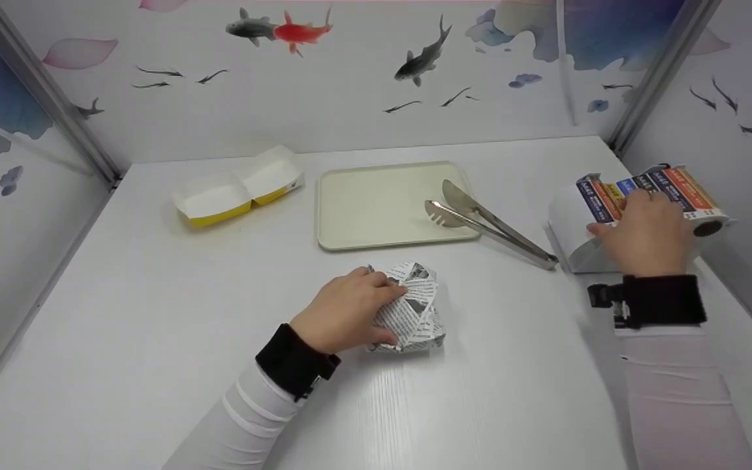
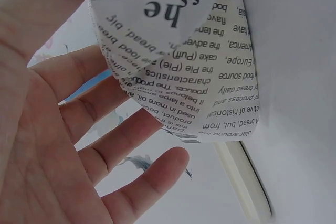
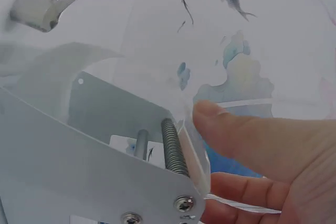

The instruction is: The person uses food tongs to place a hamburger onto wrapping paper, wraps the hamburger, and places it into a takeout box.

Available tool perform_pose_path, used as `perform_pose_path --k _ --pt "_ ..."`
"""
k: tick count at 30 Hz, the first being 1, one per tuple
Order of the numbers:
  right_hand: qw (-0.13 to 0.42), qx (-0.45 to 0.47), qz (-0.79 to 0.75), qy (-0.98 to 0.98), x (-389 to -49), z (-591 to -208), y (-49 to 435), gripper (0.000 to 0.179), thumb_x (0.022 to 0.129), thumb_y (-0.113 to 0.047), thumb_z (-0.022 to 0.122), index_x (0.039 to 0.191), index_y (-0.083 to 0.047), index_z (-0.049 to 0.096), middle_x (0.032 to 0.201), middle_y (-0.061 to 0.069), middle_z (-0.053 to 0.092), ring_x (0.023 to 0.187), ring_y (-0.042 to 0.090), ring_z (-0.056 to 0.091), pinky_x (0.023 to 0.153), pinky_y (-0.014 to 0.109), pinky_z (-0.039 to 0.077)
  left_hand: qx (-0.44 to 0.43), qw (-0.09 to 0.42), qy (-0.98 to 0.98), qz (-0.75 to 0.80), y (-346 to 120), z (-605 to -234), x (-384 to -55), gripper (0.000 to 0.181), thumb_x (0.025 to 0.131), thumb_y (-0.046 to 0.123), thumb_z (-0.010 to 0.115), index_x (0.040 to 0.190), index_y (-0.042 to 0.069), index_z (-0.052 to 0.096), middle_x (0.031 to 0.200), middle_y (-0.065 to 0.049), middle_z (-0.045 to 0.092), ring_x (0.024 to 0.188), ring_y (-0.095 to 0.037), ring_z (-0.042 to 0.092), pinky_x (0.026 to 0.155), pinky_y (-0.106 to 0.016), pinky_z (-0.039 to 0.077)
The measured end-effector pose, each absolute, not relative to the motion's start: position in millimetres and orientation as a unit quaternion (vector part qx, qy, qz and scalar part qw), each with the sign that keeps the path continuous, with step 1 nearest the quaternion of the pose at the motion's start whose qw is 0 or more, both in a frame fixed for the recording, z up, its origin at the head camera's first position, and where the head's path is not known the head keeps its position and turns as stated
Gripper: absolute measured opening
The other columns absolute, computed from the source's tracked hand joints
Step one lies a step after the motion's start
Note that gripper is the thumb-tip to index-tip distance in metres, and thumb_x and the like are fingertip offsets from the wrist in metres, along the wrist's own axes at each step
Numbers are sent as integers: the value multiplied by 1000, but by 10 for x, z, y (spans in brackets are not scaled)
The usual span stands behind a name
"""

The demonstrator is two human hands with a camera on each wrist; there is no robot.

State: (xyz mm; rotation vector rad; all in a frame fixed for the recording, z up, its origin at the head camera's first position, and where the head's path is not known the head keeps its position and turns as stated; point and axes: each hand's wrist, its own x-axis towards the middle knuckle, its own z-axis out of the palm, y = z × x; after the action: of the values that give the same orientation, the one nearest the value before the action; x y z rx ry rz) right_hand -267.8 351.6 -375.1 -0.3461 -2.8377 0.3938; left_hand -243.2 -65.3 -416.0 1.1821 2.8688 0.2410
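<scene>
My left hand (image 1: 350,310) holds a packet (image 1: 418,307) wrapped in newspaper-print paper on the white table, fingers over its top and thumb along its near side. Close up in the left wrist view, the printed paper (image 2: 184,66) has folded layers, and the other fingers (image 2: 126,135) are spread beside it. At the far right, my right hand (image 1: 650,235) reaches over a label dispenser (image 1: 588,245) loaded with rolls of coloured printed labels (image 1: 670,189). The right wrist view shows its thumb (image 3: 231,129) extended near the dispenser's metal-and-spring end (image 3: 176,148), fingers partly hidden behind that end.
A pale green tray (image 1: 376,209) lies behind the packet, with metal tongs (image 1: 500,232) resting partly over its right side. An opened yellow-and-white carton (image 1: 219,202) is at the back left. Printed wall panels (image 1: 350,98) enclose the table at the back and sides.
</scene>
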Motion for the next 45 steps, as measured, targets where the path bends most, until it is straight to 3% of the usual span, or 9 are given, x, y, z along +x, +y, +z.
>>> perform_pose_path --k 3,7,14,29,37,45 --pt "125 -114 116 -979 -2697 -3790 3554 65 90 -28 81 118 23 52 110 46 55 105 64 51 89 76 44 379 16 922 77 -652 -4158 -2428 74 82 49 87 146 18 64 135 -8 69 120 -28 63 96 -45 59" --pt "131 -99 118 -979 -2707 -3826 3583 50 89 -20 79 111 19 55 108 44 56 102 62 53 84 74 46 378 17 922 76 -652 -4158 -2427 75 82 50 87 146 18 64 135 -8 69 120 -28 63 96 -45 59" --pt "153 -110 149 -971 -2731 -3827 3546 40 94 -8 69 115 25 58 109 46 59 98 61 58 80 68 50 380 9 922 76 -653 -4160 -2427 73 81 49 88 145 19 65 134 -7 70 118 -28 64 94 -44 59" --pt "111 -190 236 -946 -2713 -3716 3553 41 105 -21 62 129 13 60 129 40 61 114 52 56 93 60 47 379 10 922 76 -655 -4180 -2442 74 81 50 88 145 19 65 134 -7 70 118 -27 64 95 -43 58" --pt "133 -188 278 -933 -2704 -3715 3578 42 106 -24 59 131 9 64 128 36 64 112 45 58 75 34 43 381 12 921 77 -656 -4181 -2443 73 82 48 88 145 18 65 133 -7 70 118 -27 64 96 -43 58" --pt "152 -204 294 -921 -2731 -3722 3614 43 106 -31 57 127 4 69 116 25 70 93 24 58 67 26 40 382 10 921 75 -656 -4180 -2441 73 82 49 87 145 19 65 133 -7 70 120 -27 64 97 -44 59"
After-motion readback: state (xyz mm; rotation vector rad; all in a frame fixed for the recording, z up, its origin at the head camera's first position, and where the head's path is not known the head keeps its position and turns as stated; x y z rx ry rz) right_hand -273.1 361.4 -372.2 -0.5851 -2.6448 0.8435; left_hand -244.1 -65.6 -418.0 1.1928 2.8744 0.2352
